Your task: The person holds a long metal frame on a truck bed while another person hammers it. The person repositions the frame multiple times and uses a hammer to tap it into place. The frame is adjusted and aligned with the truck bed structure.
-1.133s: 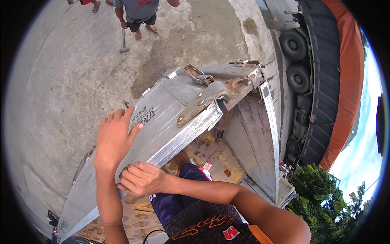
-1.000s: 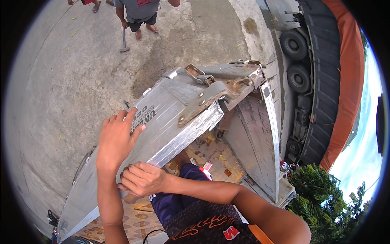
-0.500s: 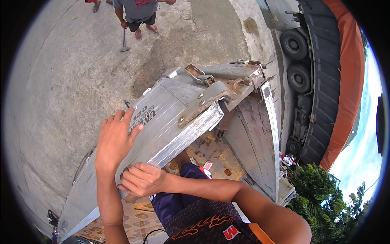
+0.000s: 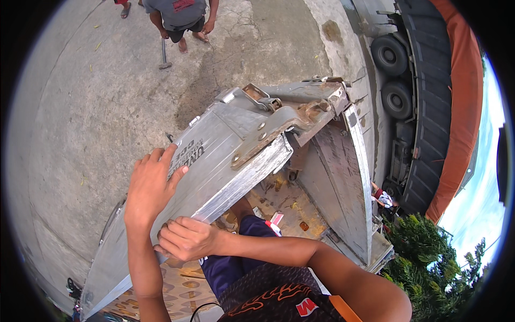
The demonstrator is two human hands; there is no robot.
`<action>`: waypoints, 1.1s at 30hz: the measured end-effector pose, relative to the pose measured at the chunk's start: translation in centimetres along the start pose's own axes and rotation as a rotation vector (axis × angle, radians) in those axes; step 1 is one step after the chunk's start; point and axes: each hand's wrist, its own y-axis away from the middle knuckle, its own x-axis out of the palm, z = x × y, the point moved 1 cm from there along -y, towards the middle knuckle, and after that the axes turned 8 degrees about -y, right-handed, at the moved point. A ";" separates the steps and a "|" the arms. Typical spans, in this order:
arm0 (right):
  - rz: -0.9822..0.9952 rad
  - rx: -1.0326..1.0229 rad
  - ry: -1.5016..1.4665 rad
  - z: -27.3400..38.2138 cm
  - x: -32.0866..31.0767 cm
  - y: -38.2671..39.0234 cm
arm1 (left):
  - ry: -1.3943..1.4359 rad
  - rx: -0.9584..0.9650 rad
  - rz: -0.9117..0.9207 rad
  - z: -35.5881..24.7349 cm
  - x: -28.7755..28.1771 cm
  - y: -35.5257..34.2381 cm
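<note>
A grey metal panel (image 4: 214, 126), like a truck-bed side wall, runs diagonally in front of me with dark lettering on its outer face. My left hand (image 4: 152, 185) lies against that outer face, fingers stretched and thumb apart. Just below it, my right hand (image 4: 186, 238) is closed around the panel's bright top edge. A worn hinge bracket (image 4: 284, 119) with bolts and rust sits at the panel's far corner. There the panel meets a second grey metal panel (image 4: 343, 177), which stands at an angle on the right.
Below me is a rusty, patterned metal truck bed (image 4: 185, 287). On the concrete ground (image 4: 107, 107), a person in a grey shirt (image 4: 179, 13) holds a long-handled hammer (image 4: 164, 56). To the right stand a dark truck (image 4: 429, 107) with an orange cover and a leafy tree (image 4: 424, 252).
The person in the grey shirt has lowered one arm to their side. Another person by the dark truck shows more. My hands keep the same hold, and the view has shifted slightly.
</note>
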 end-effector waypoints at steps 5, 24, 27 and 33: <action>0.009 0.011 -0.010 0.0 0.1 0.1 | 0.005 0.001 0.018 -0.2 -0.1 0.0; -0.037 -0.003 -0.024 0.1 0.6 0.5 | -0.010 0.028 0.005 0.1 0.1 -0.1; -0.039 -0.001 -0.026 0.1 0.7 0.5 | -0.008 0.029 0.013 0.1 0.1 -0.1; -0.056 -0.001 -0.028 0.1 0.7 0.4 | -0.012 0.016 0.030 0.1 0.0 -0.2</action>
